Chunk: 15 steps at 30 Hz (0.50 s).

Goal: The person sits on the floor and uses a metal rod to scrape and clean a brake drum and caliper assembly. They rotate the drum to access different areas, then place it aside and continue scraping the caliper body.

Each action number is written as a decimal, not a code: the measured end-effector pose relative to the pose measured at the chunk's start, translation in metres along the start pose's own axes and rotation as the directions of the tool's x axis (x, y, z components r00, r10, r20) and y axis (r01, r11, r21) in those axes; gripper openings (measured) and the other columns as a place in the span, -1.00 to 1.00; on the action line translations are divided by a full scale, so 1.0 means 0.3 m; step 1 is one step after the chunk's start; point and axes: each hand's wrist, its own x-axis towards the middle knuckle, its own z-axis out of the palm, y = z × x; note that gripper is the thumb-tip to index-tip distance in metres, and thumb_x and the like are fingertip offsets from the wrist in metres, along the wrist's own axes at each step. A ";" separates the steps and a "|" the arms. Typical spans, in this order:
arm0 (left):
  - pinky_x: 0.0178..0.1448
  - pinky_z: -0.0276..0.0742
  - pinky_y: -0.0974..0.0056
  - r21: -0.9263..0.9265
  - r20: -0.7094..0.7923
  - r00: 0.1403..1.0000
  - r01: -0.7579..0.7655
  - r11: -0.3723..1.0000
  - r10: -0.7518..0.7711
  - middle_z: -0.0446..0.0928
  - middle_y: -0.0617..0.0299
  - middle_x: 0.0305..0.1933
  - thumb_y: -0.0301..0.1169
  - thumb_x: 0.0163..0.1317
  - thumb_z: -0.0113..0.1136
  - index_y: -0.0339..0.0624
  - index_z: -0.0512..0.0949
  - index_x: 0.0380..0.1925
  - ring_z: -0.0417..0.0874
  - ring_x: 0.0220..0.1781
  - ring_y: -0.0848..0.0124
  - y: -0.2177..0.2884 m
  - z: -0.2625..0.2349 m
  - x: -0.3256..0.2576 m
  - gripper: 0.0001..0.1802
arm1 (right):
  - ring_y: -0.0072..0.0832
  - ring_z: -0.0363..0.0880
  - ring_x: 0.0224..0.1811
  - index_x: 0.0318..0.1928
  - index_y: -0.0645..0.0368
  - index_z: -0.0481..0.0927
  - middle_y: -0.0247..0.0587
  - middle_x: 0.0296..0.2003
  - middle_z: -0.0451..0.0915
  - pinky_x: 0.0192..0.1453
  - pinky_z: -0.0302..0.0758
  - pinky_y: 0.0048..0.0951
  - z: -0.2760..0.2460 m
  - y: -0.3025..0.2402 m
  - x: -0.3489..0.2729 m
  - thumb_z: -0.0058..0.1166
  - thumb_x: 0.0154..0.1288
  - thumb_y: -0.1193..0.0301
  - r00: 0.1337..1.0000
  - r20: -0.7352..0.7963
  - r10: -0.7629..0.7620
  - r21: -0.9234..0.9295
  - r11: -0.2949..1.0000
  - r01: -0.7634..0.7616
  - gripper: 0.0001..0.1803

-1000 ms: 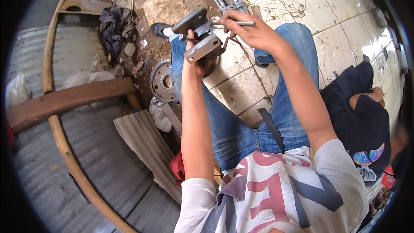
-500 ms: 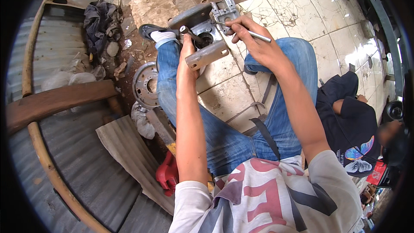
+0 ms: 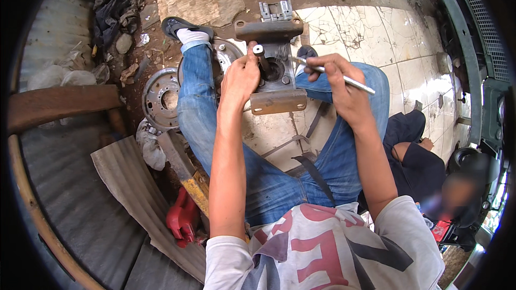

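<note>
My left hand (image 3: 240, 79) grips the left side of a heavy brown-grey metal bracket (image 3: 278, 102), its thumb up along the plate and its other fingers mostly hidden. The bracket has a slotted flange at each end and a round opening in its middle plate. A black rod with a pale end (image 3: 263, 58) stands out beside that opening, close to my thumb. In my right hand (image 3: 342, 83) is a slim silver pen-like tool (image 3: 357, 84), pinched between thumb and fingers. Its tip points at the plate's right edge; whether it touches, I cannot tell.
Beyond the bracket lies a grey metal block with holes (image 3: 276, 11). Round metal discs (image 3: 161, 99) lie by my left leg, near a red object (image 3: 183, 217) and corrugated sheet (image 3: 145, 188). Cracked tiles (image 3: 371, 37) spread ahead. A person in dark clothes (image 3: 411, 156) sits at right.
The bracket has turned from a slant to nearly square and looks nearer, still in my left hand. My right hand with the silver tool has moved from the metal block to the bracket's right edge.
</note>
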 end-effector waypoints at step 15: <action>0.06 0.41 0.25 -0.378 -0.002 0.996 -0.086 0.922 0.092 0.63 0.00 -0.29 0.26 0.33 -0.19 -0.40 0.61 -0.19 0.54 -0.16 0.35 0.041 0.043 -0.081 -0.18 | -0.52 0.62 -0.40 -0.20 0.35 0.64 -0.11 -0.41 0.65 -0.34 0.52 -0.52 -0.027 0.015 -0.025 -0.09 0.45 0.28 1.000 0.017 -0.012 -0.158 0.987 0.015 -0.64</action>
